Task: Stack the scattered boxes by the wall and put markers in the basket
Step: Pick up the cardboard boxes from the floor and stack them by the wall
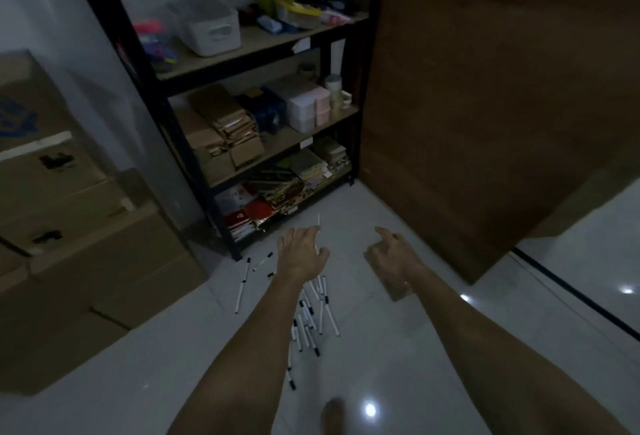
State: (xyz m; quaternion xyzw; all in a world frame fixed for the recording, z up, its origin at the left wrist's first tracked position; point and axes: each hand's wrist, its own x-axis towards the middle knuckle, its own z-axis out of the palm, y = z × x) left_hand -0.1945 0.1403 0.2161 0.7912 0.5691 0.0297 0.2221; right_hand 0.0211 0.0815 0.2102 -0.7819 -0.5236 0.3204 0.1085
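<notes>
above scattered markers [313,316]: left hand [302,251] maybe pinching one, right hand [391,254] loose, empty.

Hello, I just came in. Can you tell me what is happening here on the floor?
A person reaches both arms down toward white markers scattered on the tiled floor in front of a black shelf. The left hand seems to hold a marker or two; the dim light makes it unsure. The right hand holds nothing, over a small brown box. Cardboard boxes are already stacked by the wall at left.
</notes>
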